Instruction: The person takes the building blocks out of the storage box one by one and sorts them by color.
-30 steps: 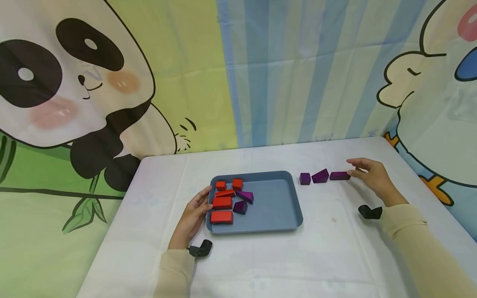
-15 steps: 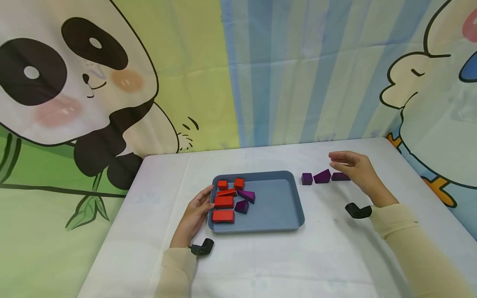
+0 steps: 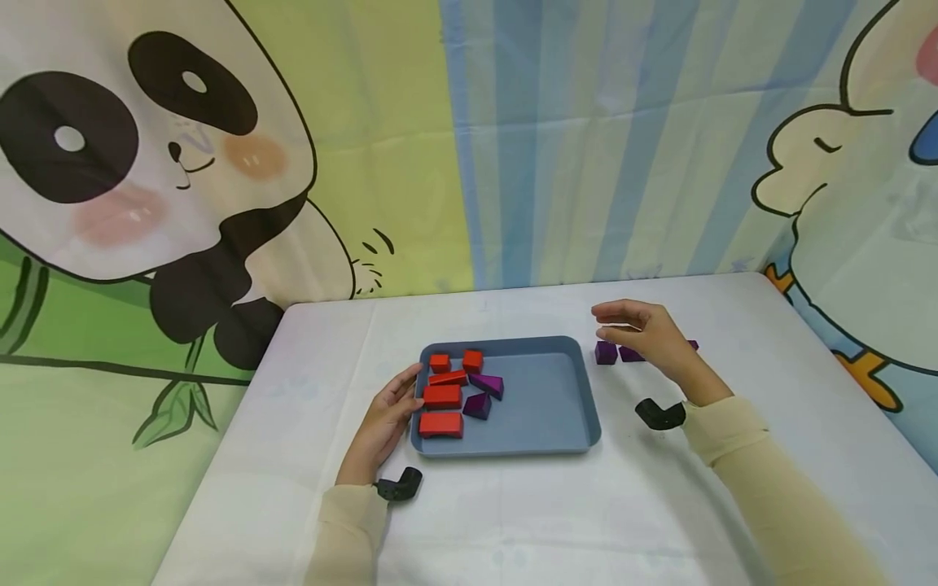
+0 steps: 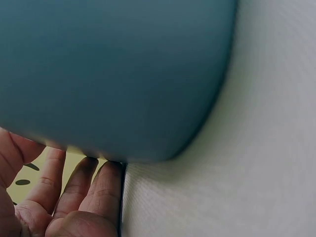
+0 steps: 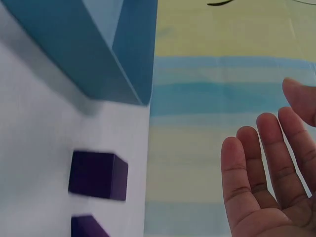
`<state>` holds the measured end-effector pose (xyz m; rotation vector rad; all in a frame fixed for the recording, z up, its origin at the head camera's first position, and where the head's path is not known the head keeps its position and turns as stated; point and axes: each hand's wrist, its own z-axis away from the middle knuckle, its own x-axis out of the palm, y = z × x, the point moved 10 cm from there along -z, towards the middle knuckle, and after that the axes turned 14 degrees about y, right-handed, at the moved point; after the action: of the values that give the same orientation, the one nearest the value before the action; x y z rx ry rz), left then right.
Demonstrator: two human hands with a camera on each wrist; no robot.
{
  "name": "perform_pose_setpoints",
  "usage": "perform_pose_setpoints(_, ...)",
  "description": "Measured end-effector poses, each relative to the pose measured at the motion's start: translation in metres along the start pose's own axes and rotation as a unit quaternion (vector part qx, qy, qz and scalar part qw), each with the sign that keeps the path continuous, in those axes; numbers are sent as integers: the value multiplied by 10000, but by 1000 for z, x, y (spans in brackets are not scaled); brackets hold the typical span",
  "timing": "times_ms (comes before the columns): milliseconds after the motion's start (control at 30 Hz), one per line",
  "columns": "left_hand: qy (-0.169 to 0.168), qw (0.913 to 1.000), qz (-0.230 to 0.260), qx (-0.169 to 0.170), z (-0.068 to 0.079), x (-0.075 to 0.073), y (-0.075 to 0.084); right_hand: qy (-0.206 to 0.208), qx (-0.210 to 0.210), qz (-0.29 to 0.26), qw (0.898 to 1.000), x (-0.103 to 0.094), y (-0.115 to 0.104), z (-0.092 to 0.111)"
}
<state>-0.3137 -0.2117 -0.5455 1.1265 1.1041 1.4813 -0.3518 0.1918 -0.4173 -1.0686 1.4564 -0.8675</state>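
My left hand [image 3: 383,422] holds the left edge of the blue-grey tray [image 3: 545,411], thumb by the rim. In the left wrist view its fingers [image 4: 106,190] lie against the tray's outer side. Inside the tray, at its left, are several red blocks [image 3: 441,425] and two purple blocks [image 3: 478,406]. My right hand [image 3: 648,332] hovers above the table just right of the tray, holding nothing, fingers apart. Near it stands a purple cube [image 3: 606,352]. Another purple block [image 3: 630,354] and a third purple block [image 3: 693,345] are partly hidden behind the hand.
A white cloth covers the table [image 3: 498,521]. Behind it hangs a printed backdrop [image 3: 557,146] with a panda and stripes. Each wrist wears a small black camera mount [image 3: 399,485].
My right hand has moved left, from the far purple block across the row toward the tray, with nothing in it. The left hand stays at the tray; the head view has shifted slightly.
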Motion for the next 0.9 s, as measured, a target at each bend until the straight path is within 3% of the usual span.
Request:
perform_pose_setpoints(267, 117, 9999, -78, -37, 0, 0, 0, -528, -140, -297, 9981, 47, -6, -5)
perform_pose_setpoints(600, 93, 9999, -65, -26, -1, 1, 0, -910, -67, -358, 9952, 95, 4, -12)
perform_pose_setpoints(900, 120, 9999, -95, 12, 0, 0, 1, -1444, -110, -398, 9887, 140, 0, -13)
